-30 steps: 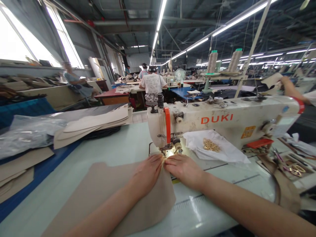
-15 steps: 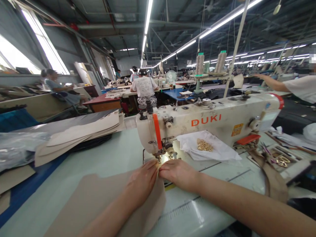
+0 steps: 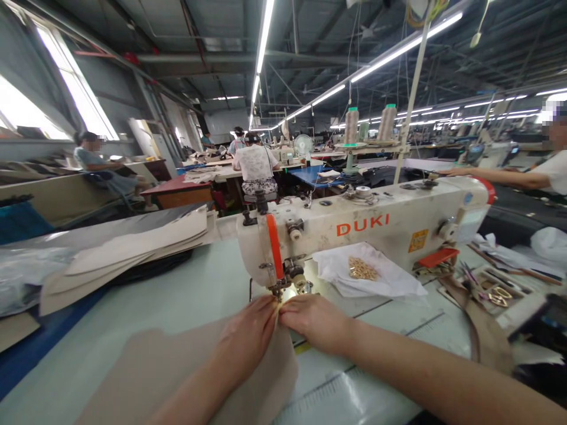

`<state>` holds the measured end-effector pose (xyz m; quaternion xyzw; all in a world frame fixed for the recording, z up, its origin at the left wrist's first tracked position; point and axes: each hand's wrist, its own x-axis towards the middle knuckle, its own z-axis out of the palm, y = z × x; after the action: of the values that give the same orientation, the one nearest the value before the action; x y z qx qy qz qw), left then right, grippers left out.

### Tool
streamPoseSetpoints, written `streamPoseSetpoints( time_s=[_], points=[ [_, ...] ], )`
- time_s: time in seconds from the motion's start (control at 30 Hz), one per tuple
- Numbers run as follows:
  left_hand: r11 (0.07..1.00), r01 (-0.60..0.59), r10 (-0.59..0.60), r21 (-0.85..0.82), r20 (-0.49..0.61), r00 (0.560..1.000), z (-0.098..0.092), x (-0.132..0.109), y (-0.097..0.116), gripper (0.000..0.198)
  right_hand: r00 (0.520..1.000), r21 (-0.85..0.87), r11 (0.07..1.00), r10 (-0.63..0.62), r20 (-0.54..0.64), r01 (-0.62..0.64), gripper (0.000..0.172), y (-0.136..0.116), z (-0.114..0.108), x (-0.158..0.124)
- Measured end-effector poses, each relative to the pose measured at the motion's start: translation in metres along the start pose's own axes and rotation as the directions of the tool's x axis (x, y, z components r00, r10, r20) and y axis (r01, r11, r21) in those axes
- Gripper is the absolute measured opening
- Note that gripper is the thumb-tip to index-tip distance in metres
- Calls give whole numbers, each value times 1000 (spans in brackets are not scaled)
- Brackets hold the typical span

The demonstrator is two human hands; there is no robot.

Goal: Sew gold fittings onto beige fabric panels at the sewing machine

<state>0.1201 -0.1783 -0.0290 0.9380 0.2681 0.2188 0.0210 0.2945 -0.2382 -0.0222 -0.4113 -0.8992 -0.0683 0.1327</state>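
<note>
Fingers (image 3: pixel 264 314) of both hands are clamped on the tan fabric panel (image 3: pixel 274 378), right by the needle (image 3: pixel 277 292); a slip forward risks a needle strike.

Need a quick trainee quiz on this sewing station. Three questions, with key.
1. True or false: the left hand and the right hand both hold the tan fabric in front of the sewing machine's needle.

2. What lies on the white cloth beside the machine?
A) Scissors
B) Small gold metal pieces
C) A thread spool

3. Fill in the blank: the orange word on the machine reads ____.

Key: 1 true; 2 B; 3 DUKI.
</note>
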Motion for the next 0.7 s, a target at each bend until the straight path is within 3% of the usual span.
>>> streamPoseSetpoints(
  time_s=[0.7],
  points=[
    [998,60,-59,-6,23,998,1,2,3,30,999,75,996,42,-19,-41,9,1,3,-1]
  ],
)
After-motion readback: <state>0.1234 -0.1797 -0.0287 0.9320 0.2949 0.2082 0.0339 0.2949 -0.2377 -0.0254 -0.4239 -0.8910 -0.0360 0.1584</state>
